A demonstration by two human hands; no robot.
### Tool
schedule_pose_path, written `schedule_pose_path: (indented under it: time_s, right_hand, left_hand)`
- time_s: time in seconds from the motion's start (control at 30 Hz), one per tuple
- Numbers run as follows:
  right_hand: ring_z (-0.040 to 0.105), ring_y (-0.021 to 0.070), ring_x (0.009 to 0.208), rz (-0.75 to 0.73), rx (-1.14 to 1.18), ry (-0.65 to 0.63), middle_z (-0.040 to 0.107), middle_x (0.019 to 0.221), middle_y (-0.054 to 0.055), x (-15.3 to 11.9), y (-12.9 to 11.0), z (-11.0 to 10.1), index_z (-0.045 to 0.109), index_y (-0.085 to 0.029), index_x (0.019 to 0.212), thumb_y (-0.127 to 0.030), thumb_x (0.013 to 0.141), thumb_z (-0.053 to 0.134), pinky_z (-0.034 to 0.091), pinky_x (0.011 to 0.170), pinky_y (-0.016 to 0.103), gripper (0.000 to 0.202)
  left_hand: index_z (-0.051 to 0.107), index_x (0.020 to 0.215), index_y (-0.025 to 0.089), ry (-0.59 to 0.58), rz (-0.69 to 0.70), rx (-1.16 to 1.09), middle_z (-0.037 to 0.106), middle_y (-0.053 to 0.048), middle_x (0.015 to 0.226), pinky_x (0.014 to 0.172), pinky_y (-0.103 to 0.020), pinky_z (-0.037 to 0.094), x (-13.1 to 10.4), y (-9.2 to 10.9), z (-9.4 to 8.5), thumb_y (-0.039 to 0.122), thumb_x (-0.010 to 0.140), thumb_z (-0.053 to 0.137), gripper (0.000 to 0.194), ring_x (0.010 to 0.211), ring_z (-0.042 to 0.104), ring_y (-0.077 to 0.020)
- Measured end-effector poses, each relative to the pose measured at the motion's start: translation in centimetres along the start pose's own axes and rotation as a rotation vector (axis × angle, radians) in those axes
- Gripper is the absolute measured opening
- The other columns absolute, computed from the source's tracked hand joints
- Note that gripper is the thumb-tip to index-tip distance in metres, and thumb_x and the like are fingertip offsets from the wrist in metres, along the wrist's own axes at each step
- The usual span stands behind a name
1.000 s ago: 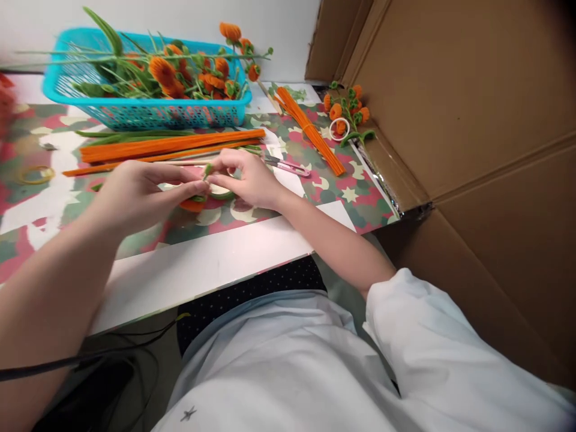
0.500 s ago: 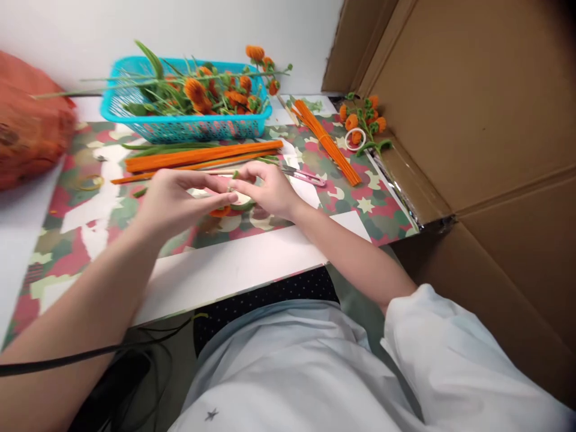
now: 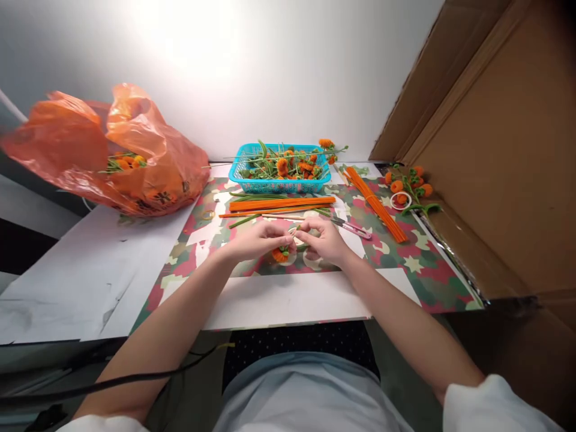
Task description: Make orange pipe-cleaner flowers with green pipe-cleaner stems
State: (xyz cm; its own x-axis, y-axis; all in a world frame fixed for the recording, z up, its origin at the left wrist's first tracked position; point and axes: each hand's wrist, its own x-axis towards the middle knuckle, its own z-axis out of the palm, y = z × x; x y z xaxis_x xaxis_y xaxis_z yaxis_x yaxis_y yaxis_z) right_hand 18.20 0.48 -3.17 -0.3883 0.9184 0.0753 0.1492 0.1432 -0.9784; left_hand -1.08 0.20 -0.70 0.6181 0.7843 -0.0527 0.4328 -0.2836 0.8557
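Orange flower [image 3: 279,256], left hand [image 3: 257,240] and right hand [image 3: 327,242] both pinching its green parts [image 3: 285,248], likely for fine control, blue basket [image 3: 281,187] at twelve o'clock, apparently for easy reach.

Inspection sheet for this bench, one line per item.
Surface: camouflage-patterned cover, white patches showing.
Job's things: orange flower at the fingers; blue basket of flowers; loose orange strips; banded orange bundle.
Clutter: pink-handled cutter behind the right hand; yellow band at left.
Grippers: left hand pinches the flower's green part; right hand meets it, grip unclear.
Cables: black cable crosses the left forearm.
Surroundings: orange bag left, cardboard right.
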Motion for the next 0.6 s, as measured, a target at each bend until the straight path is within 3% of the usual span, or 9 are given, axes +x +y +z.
schedule_pose_path:
  time_s: [0.1,0.2,0.3,0.43,0.6]
  right_hand:
    - [0.045,0.0092,0.046,0.000,-0.050,0.041,0.054,0.070,-0.001,0.1,0.4,0.2,0.061,-0.019,0.067,-0.041,0.077,0.062,0.038,0.038,0.024,0.024]
    - [0.054,0.0142,0.062,-0.097,-0.181,0.090,0.057,0.067,0.000,0.4,0.6,0.1,0.061,-0.018,0.062,-0.036,0.078,0.062,0.044,0.056,0.027,0.024]
    - [0.056,0.0175,0.075,-0.157,-0.262,0.132,0.061,0.068,0.001,0.6,0.5,-0.1,0.064,-0.019,0.063,-0.031,0.079,0.062,0.043,0.070,0.030,0.020]
    - [0.056,0.0203,0.084,-0.225,-0.338,0.169,0.065,0.074,0.003,0.5,0.0,-0.5,0.069,-0.021,0.069,-0.025,0.078,0.065,0.041,0.079,0.034,0.010]
    - [0.056,0.0210,0.087,-0.271,-0.318,0.016,0.065,0.077,0.003,0.3,-0.3,-0.9,0.070,-0.023,0.075,-0.024,0.080,0.063,0.043,0.081,0.035,0.009]
  left_hand:
    - [0.070,0.071,0.016,0.214,-0.008,0.092,0.068,-0.003,0.067,0.058,-0.023,0.044,0.1,-0.1,0.8,0.048,0.075,0.065,0.033,0.065,0.060,-0.0153]
    - [0.068,0.069,0.017,0.432,0.018,0.183,0.069,-0.002,0.069,0.059,-0.024,0.043,0.3,-0.1,1.7,0.043,0.075,0.066,0.027,0.065,0.060,-0.0149]
    - [0.067,0.066,0.019,0.524,0.084,0.305,0.069,-0.001,0.066,0.063,-0.025,0.043,0.4,0.0,2.0,0.039,0.079,0.063,0.025,0.060,0.058,-0.0141]
    - [0.069,0.072,0.019,0.466,0.132,0.370,0.070,-0.002,0.071,0.069,-0.027,0.043,0.3,0.0,1.5,0.037,0.084,0.057,0.025,0.065,0.060,-0.0151]
    - [0.072,0.079,0.018,0.131,0.089,0.174,0.069,-0.002,0.070,0.058,-0.023,0.042,-0.2,0.0,0.4,0.042,0.087,0.050,0.033,0.062,0.057,-0.0135]
